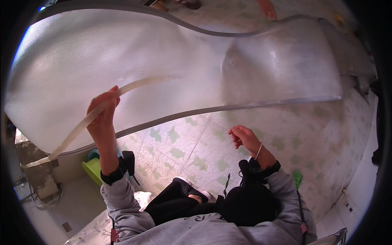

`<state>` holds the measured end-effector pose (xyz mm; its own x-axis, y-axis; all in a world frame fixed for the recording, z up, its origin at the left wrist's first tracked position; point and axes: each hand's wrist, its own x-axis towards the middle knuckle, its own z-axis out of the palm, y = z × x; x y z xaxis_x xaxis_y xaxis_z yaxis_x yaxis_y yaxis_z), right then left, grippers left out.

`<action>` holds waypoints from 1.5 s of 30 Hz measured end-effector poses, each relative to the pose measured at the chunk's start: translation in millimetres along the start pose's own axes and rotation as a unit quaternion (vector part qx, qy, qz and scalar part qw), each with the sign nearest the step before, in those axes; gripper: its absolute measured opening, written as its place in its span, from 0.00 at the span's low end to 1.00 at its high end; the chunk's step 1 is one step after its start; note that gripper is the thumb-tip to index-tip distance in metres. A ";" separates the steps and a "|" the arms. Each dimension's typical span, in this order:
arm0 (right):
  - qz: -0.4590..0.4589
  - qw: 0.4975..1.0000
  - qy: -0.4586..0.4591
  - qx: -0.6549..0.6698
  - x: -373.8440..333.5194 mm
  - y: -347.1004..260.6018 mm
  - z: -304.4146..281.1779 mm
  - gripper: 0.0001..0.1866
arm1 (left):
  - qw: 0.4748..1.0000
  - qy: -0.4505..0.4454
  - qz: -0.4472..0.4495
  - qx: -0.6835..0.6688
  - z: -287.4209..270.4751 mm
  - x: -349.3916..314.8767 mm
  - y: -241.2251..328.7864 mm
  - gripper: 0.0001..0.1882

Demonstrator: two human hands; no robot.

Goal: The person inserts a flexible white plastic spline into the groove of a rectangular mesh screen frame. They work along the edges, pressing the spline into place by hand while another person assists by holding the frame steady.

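My left hand (104,111) is wrapped round a pale ribbed flexible hose (141,83), holding it above a large translucent sheet (196,61). The sheet has a fine mesh texture on its left part and a grey edging strip along its long sides. Beyond my hand the hose reaches right over the sheet, where its end fades into the glare; its other end trails down to the lower left. My right hand (243,136) hangs over the floor, just off the sheet's near edge, fingers curled in with nothing visible in them.
Another person's hand (267,8) shows beyond the sheet's far edge. The tiled floor (204,147) has green patches. At lower left are a lime-green basin (93,171) and a worn ledge with pipes (43,183). A white tiled wall (361,183) stands at the right.
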<state>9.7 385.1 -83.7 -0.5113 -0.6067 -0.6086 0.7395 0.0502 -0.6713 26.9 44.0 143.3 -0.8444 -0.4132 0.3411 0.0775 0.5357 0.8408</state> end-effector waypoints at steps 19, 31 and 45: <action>0.011 1.000 0.004 0.000 8.7 -1.1 13.6 0.12 | 0.995 0.005 -0.019 0.099 -41.4 -58.8 16.6 0.09; 0.010 1.000 0.000 -0.001 15.3 5.7 11.9 0.13 | 0.980 0.070 -0.025 0.182 -109.7 -65.2 52.6 0.07; -0.004 1.000 0.007 0.007 8.2 1.7 9.1 0.11 | 0.998 0.047 0.036 0.022 -33.2 -23.4 23.3 0.08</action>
<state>10.8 373.0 -85.9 -0.5222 -0.5966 -0.6094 0.7419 0.0347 -0.6696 66.1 41.7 168.9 -0.7833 -0.4387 0.4404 0.1119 0.5974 0.7941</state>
